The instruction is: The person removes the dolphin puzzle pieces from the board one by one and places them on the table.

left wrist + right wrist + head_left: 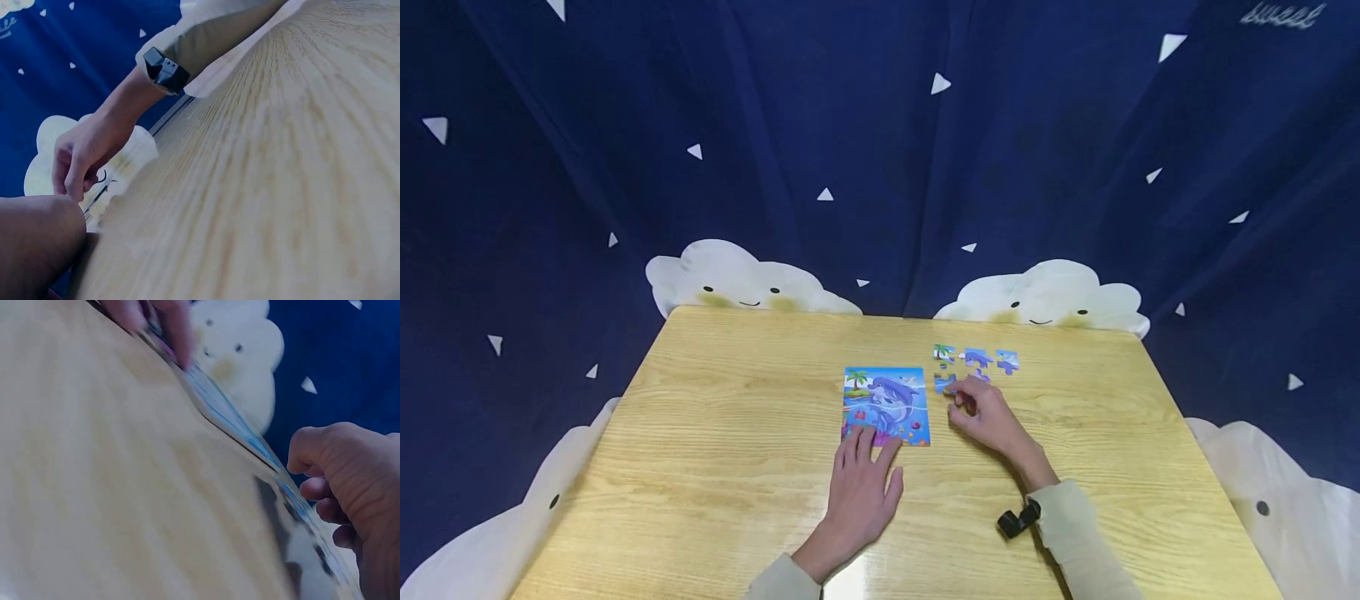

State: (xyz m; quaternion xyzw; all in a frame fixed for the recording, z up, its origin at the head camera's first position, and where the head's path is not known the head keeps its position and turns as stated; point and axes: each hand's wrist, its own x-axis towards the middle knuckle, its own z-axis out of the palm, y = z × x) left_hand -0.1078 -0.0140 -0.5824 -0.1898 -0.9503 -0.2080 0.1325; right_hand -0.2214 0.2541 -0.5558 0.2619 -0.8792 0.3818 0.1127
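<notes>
My left hand (861, 492) rests on the lower edge of a square dolphin picture (887, 392), its fingers extended and slightly spread. To the right of that picture lie several loose jigsaw pieces, among them a palm-tree piece (943, 353), a purple dolphin piece (977, 357) and a light-blue piece (1007, 360). My right hand (988, 417) bends over a blue jigsaw piece (944, 383), the index fingertip touching it. The thumb stands apart from that piece. Another purple piece (979, 376) is partly covered by the right hand. In the right wrist view, the right hand (350, 487) has bent fingers.
Both hands are over a light wooden table (730, 400). Behind it hangs a dark blue curtain (775, 125) with white triangles and cloud faces. A black device (1019, 520) is strapped at the right wrist.
</notes>
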